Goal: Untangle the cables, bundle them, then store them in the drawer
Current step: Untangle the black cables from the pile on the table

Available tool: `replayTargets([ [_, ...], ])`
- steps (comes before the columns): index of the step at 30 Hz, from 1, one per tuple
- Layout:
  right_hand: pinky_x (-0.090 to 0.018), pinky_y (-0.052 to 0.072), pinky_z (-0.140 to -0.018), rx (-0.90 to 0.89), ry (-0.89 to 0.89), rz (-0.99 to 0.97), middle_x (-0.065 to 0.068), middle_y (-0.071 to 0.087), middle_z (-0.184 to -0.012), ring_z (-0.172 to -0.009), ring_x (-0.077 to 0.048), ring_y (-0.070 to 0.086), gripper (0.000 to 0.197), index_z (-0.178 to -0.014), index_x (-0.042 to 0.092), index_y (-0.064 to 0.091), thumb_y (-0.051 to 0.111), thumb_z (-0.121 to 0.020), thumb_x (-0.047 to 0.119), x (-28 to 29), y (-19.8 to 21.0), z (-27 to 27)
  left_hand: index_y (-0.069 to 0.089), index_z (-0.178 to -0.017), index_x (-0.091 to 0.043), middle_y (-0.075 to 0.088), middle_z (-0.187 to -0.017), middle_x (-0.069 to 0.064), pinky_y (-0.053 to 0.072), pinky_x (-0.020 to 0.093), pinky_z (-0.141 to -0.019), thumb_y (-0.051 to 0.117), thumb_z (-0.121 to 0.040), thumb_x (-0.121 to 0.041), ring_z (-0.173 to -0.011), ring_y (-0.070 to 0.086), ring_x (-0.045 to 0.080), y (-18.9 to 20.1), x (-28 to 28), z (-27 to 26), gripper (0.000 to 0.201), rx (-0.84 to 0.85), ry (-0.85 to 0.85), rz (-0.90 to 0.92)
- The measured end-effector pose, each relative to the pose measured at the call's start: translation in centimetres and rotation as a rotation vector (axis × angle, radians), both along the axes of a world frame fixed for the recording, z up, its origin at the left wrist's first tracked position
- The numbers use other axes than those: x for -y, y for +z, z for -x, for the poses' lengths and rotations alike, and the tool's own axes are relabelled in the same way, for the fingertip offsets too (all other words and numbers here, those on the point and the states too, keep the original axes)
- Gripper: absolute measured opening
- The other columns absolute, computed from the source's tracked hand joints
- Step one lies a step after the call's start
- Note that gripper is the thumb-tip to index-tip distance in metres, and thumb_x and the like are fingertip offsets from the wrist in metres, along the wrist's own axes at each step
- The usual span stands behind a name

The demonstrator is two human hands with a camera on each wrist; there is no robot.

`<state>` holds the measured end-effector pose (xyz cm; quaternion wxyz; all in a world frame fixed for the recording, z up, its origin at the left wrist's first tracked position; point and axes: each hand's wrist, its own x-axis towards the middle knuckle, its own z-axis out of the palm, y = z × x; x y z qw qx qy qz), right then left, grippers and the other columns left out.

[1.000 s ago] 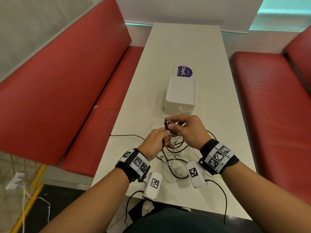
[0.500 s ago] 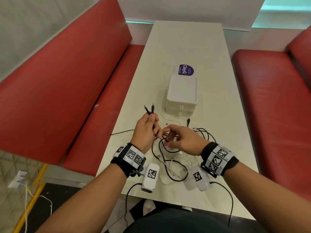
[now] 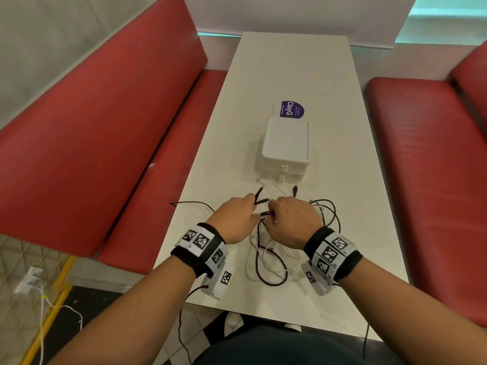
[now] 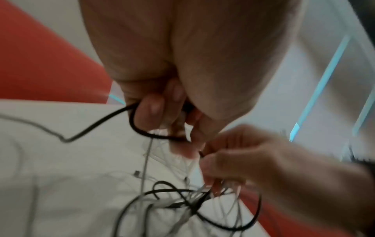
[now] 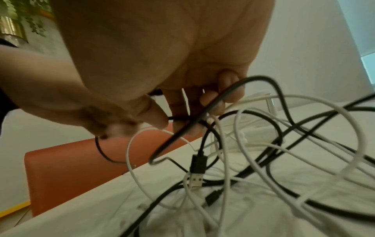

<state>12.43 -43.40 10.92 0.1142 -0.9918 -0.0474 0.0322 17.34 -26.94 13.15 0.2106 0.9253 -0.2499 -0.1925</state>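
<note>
Both hands pinch the black cable [image 3: 259, 206], left hand [image 3: 237, 219] near its plugs, right hand [image 3: 292, 222] at the tangle; light and floppy, it is probably best gripped by the stiff plugs.

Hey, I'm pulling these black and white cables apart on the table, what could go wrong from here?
Both the left hand and right hand grip black cable still looped through the white cables; pulling may tighten the knot. A black strand trails toward the table edge and could slip off.

Black wristbands [image 3: 199, 249] (checkered marker tags)
</note>
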Motion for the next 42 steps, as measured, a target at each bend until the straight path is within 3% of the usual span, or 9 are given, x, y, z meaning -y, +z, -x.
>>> replayTargets([
  [5,-0.034,0.036,-0.063,-0.06,-0.006,-0.167,-0.001,0.054,-0.077,-0.073,-0.023,0.054,0.031,-0.085,0.015,0.058,0.043,-0.103,0.036,1.1,-0.9,0.1,0.035,-0.074,-0.022,0.039,-0.068,-0.008,0.037,0.028,-0.064,0.07,-0.091,-0.026,-0.063,0.039,0.012,2.1,-0.5,-0.7,0.039,-0.19,0.195,0.531],
  [10,-0.041,0.048,-0.08,-0.059,-0.034,-0.007,-0.005,0.065,-0.093,-0.1,-0.026,0.049,0.031,-0.104,0.014,0.064,0.046,-0.103,0.039,2.4,0.2,-0.6,0.049,-0.076,-0.022,0.054,-0.071,0.004,0.036,0.028,-0.062,0.069,-0.091,-0.035,-0.068,0.052,0.02,0.6,-1.7,-0.7,0.028,-0.041,0.278,0.28],
  [14,-0.038,0.047,-0.069,0.152,-0.043,-0.072,0.001,0.059,-0.08,-0.085,-0.02,0.048,0.029,-0.083,0.019,0.058,0.056,-0.096,0.044,1.6,1.8,-0.1,0.047,-0.089,-0.019,0.064,-0.085,-0.002,0.045,0.036,-0.07,0.057,-0.099,-0.043,-0.087,0.065,0.031,-0.6,-2.6,-0.5,0.028,0.158,0.233,0.056],
  [18,-0.034,0.035,-0.055,0.1,-0.131,-0.11,0.002,0.054,-0.066,-0.065,-0.022,0.047,0.036,-0.072,0.021,0.043,0.045,-0.098,0.047,0.9,-0.2,1.0,0.042,-0.071,-0.02,0.051,-0.064,-0.007,0.041,0.026,-0.057,0.069,-0.093,-0.032,-0.057,0.051,0.011,1.2,-2.1,-0.6,0.036,0.154,0.327,0.371],
  [22,-0.035,0.04,-0.066,-0.031,-0.16,-0.088,-0.006,0.058,-0.074,-0.079,-0.03,0.057,0.033,-0.081,0.014,0.058,0.049,-0.1,0.038,2.4,-1.3,0.9,0.034,-0.066,-0.022,0.035,-0.06,-0.01,0.034,0.015,-0.052,0.076,-0.088,-0.022,-0.05,0.034,0.005,2.6,-2.5,-1.2,0.047,0.042,0.372,0.603],
  [27,-0.03,0.04,-0.065,0.135,-0.129,-0.399,0.004,0.056,-0.069,-0.075,-0.017,0.048,0.031,-0.073,0.016,0.057,0.063,-0.096,0.035,3.4,0.3,-0.1,0.05,-0.082,-0.018,0.046,-0.062,-0.014,0.032,0.032,-0.058,0.066,-0.094,-0.038,-0.066,0.054,0.019,0.0,-5.1,-2.6,0.029,0.205,0.242,0.063],
  [31,-0.035,0.042,-0.06,-0.071,-0.085,-0.391,0.005,0.055,-0.065,-0.062,-0.016,0.05,0.031,-0.076,0.017,0.051,0.059,-0.099,0.036,1.7,1.0,-0.3,0.052,-0.094,-0.015,0.068,-0.083,0.002,0.039,0.034,-0.059,0.059,-0.098,-0.036,-0.08,0.065,0.033,-1.6,-4.7,-2.3,0.022,0.325,0.207,-0.131],
  [37,-0.033,0.052,-0.073,-0.145,-0.256,-1.22,-0.015,0.065,-0.067,-0.064,-0.02,0.06,0.029,-0.077,0.007,0.065,0.054,-0.102,0.015,1.8,1.6,-0.3,0.055,-0.097,-0.01,0.067,-0.09,0.012,0.042,0.034,-0.06,0.053,-0.093,-0.016,-0.071,0.054,0.03,-2.3,-4.2,-1.7,0.007,0.259,0.265,-0.207],
  [42,-0.022,0.049,-0.065,0.051,-0.195,-1.224,-0.014,0.07,-0.076,-0.065,-0.015,0.056,0.025,-0.078,0.012,0.076,0.061,-0.097,0.011,1.6,2.9,0.1,0.049,-0.091,-0.013,0.063,-0.077,0.006,0.036,0.033,-0.053,0.049,-0.094,-0.015,-0.064,0.055,0.032,-1.5,-4.4,-1.8,0.003,0.399,0.297,-0.175],
])
